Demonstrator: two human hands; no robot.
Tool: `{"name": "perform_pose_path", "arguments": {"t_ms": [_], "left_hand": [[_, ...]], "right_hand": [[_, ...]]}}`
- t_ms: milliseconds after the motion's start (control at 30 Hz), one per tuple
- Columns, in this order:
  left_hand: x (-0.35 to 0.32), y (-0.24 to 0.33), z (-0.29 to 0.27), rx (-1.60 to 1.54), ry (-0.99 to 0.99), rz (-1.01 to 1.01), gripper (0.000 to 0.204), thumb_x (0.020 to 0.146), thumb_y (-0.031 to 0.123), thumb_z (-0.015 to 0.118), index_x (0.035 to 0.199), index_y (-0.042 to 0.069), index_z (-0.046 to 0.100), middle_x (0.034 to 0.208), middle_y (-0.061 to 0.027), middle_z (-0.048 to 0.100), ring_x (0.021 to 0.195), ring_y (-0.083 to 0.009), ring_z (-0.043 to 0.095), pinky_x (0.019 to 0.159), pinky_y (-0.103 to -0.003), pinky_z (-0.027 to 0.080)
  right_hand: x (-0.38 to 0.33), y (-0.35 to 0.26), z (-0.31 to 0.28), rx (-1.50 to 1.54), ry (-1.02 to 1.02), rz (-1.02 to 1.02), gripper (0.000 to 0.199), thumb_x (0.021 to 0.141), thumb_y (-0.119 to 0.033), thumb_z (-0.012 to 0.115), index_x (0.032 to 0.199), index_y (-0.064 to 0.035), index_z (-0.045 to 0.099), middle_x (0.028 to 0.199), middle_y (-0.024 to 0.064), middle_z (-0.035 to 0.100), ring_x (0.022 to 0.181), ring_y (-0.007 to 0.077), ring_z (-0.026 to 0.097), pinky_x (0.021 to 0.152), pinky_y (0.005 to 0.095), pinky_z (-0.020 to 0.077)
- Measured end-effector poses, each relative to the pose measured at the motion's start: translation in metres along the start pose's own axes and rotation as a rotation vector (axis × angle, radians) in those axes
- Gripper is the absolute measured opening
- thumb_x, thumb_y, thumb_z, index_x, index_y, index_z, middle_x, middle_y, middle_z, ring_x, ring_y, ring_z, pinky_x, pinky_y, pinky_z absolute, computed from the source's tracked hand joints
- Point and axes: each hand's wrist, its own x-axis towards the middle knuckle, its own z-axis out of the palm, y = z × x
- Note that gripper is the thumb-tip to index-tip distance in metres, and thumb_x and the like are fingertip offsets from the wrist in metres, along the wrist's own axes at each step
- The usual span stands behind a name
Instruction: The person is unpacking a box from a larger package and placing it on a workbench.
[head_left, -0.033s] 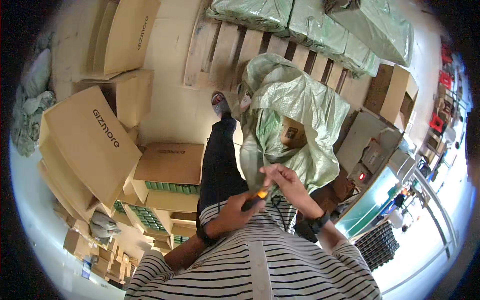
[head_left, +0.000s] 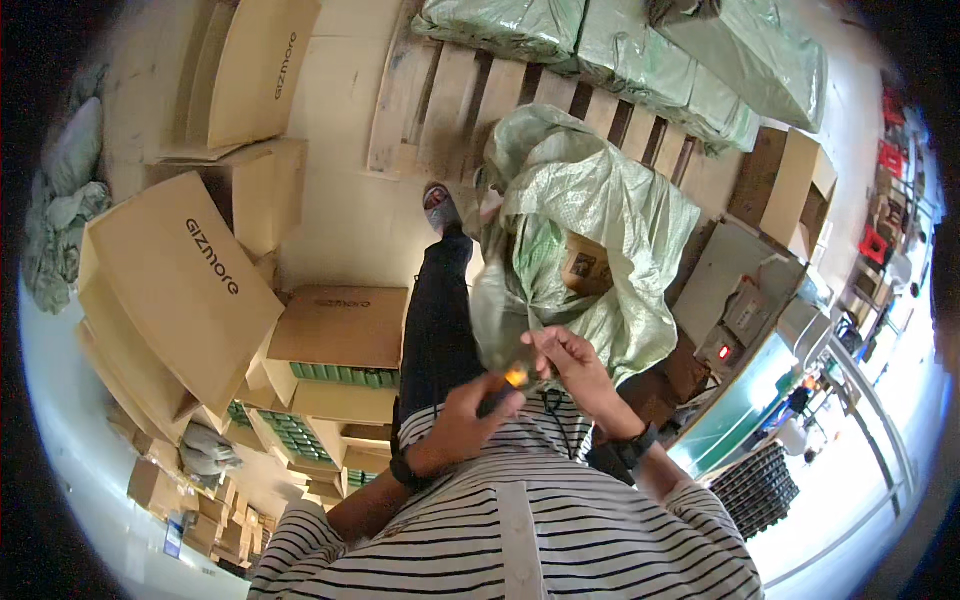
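The left hand (head_left: 470,412), closed round a dark and orange tool (head_left: 497,396), has shifted slightly up and left, the tool now just apart from the right hand (head_left: 570,360); this one is curled at the woven sack (head_left: 620,220), its grip unclear; dark print marks the carton inside (head_left: 586,268) and a large carton (head_left: 165,290) leftward.

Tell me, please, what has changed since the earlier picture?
The black-and-orange handheld tool in the left hand moved slightly forward and left, still gripped. The right hand stayed near the pale-green woven plastic sack; the brown cardboard boxes stayed put.
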Motion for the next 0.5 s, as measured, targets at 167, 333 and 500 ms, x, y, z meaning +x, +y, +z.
{"name": "perform_pose_path", "arguments": {"t_ms": [167,333,500], "left_hand": [[0.021,0.031,-0.036,0.244,0.267,0.234,0.040,0.100,0.024,0.068,0.128,-0.002,0.059,0.109,-0.0179,0.069,0.094,-0.0301,0.071,0.082,-0.036,0.055],[0.043,0.061,-0.060,0.790,-0.018,0.216,0.039,0.098,0.033,0.067,0.129,0.008,0.064,0.105,-0.0206,0.068,0.093,-0.0418,0.067,0.079,-0.048,0.056],[0.064,0.025,-0.069,0.930,-0.145,0.233,0.038,0.099,0.040,0.064,0.123,0.011,0.068,0.097,-0.0180,0.072,0.084,-0.0391,0.070,0.074,-0.048,0.057]], "right_hand": [[-0.004,0.018,0.012,-0.019,0.079,-0.045,0.036,0.111,-0.034,0.047,0.113,-0.0033,0.065,0.077,-0.0036,0.053,0.073,0.0074,0.048,0.071,0.0232,0.0408],[-0.006,0.028,0.028,-0.149,0.284,-0.141,0.042,0.112,-0.037,0.042,0.101,-0.0056,0.068,0.072,-0.0052,0.041,0.066,0.0069,0.034,0.060,0.0251,0.0277],[-0.024,0.025,0.037,-0.181,0.339,-0.140,0.042,0.112,-0.036,0.044,0.096,-0.0044,0.066,0.066,-0.0056,0.038,0.062,0.0068,0.033,0.058,0.0259,0.0286]]}}
